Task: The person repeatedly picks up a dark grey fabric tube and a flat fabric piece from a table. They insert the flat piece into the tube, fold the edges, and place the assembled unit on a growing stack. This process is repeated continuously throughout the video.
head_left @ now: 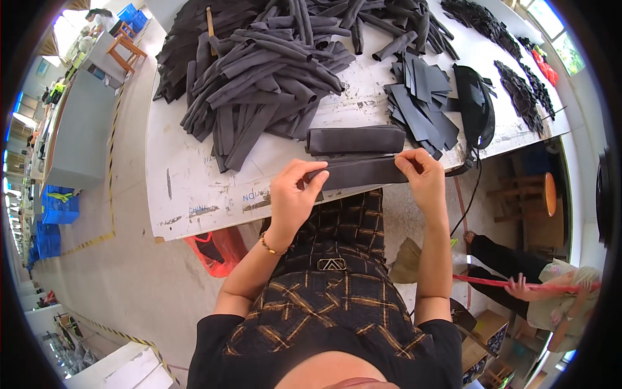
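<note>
Between my two hands a dark grey fabric strip point(363, 174) is stretched level over the front edge of the white table point(188, 188). My left hand point(295, 191) pinches its left end between thumb and fingers. At the right end, my right hand point(420, 174) grips the upper corner the same way. Just beyond the strip lies a neat stack of folded dark strips point(355, 140). Farther left, a large heap of rolled or folded dark fabric pieces point(265, 84) covers the table.
Flat dark pieces point(421, 97) lie right of the heap beside a black mesh bag point(475, 107). More dark bundles point(508, 91) line the far right. A red plastic bag point(217, 251) hangs below the table's front edge. At the right, another person point(564, 295) holds a red strip.
</note>
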